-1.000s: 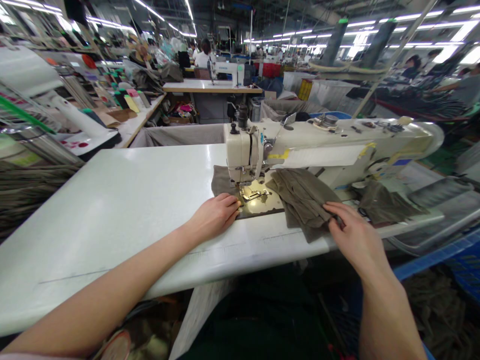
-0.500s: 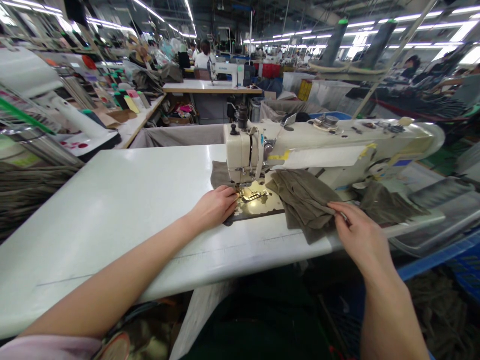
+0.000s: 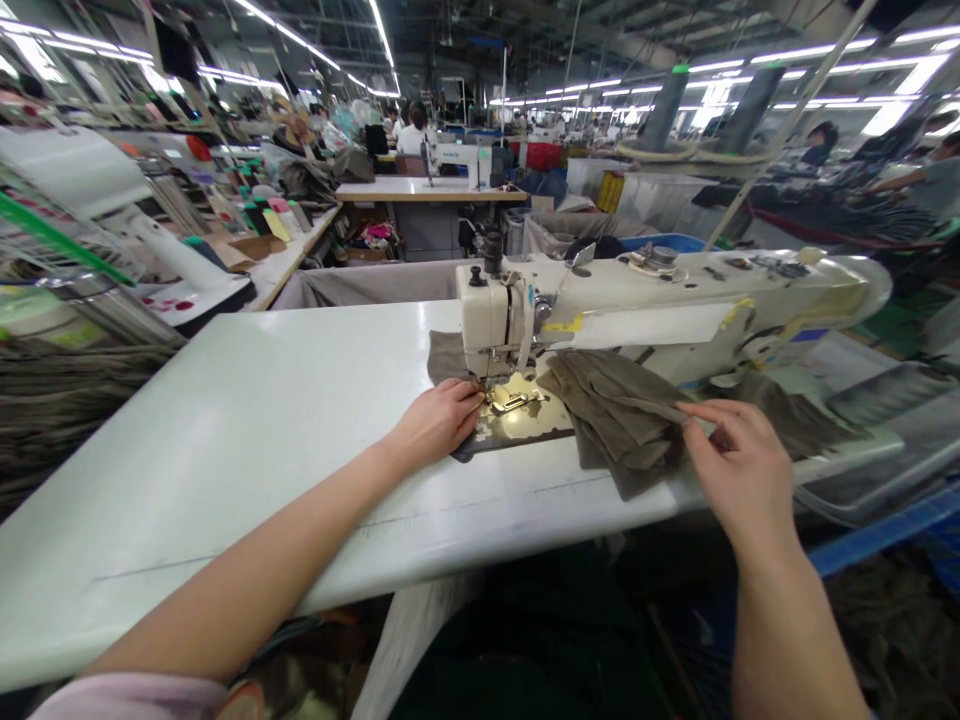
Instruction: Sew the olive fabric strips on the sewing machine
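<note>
An industrial sewing machine [image 3: 495,325] stands on the white worktable, its shiny needle plate [image 3: 517,425] in view. My left hand [image 3: 442,415] is closed beside the presser foot, fingertips together right at the needle area; what they hold, if anything, is hidden. Behind that hand, left of the machine head, lies a grey-brown fabric piece [image 3: 445,357]. To the right of the needle plate rests a loose stack of olive-brown fabric pieces [image 3: 622,410]. Between thumb and index finger, my right hand [image 3: 739,455] pinches the right edge of this stack.
More brown fabric [image 3: 799,410] lies under the machine arm at right. The white table [image 3: 300,400] extends to the left. A pile of folded fabric [image 3: 71,400] sits at the far left, near a metal cylinder [image 3: 112,305]. A blue crate [image 3: 885,530] stands at lower right.
The view has shifted slightly, so the scene sits a little lower. My right hand has moved slightly right, lifting and drawing the stack's edge. The left hand stays by the needle.
</note>
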A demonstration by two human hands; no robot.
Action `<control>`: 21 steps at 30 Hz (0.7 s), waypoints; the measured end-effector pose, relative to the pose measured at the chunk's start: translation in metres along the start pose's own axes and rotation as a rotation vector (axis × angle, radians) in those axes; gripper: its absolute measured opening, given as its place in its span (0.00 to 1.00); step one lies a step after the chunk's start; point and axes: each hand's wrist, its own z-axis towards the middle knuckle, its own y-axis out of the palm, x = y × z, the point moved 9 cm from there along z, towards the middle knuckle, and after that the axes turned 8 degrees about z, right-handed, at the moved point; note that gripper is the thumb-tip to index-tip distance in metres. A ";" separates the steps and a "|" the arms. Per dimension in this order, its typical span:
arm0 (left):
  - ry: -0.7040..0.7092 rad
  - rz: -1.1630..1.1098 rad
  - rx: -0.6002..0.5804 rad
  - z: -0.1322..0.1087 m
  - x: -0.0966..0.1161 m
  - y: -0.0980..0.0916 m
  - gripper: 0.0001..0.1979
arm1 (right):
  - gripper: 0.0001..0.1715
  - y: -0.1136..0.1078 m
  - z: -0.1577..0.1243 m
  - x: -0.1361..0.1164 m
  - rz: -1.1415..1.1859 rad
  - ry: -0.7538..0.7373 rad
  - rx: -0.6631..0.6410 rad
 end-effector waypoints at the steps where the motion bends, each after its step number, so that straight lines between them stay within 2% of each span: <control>1: -0.012 -0.007 0.013 0.000 -0.001 -0.001 0.18 | 0.12 0.000 0.003 0.000 0.026 0.009 0.012; 3: -0.037 -0.024 0.035 -0.001 -0.003 -0.001 0.18 | 0.11 0.003 0.008 0.002 0.078 0.056 0.008; 5: -0.065 -0.047 0.040 -0.002 -0.006 0.001 0.18 | 0.12 0.007 0.011 0.011 0.117 0.165 -0.005; 9: -0.112 -0.067 0.023 -0.003 -0.013 0.007 0.21 | 0.21 0.014 0.010 0.026 0.158 0.368 -0.057; 11: -0.115 -0.065 0.017 -0.003 -0.015 0.009 0.22 | 0.25 0.023 0.009 0.021 0.177 0.354 -0.164; 14: -0.137 -0.076 0.023 -0.011 -0.022 0.009 0.24 | 0.23 0.031 0.008 0.009 0.107 0.229 -0.266; 17: -0.183 -0.097 0.013 -0.036 -0.035 0.005 0.26 | 0.20 0.040 0.001 0.014 -0.154 0.215 -0.363; 19: -0.227 -0.101 -0.009 -0.062 -0.048 -0.001 0.27 | 0.18 0.046 -0.007 0.029 -0.310 0.287 -0.455; 21: -0.279 -0.102 -0.029 -0.094 -0.064 -0.012 0.27 | 0.16 0.047 -0.011 0.040 -0.360 0.316 -0.489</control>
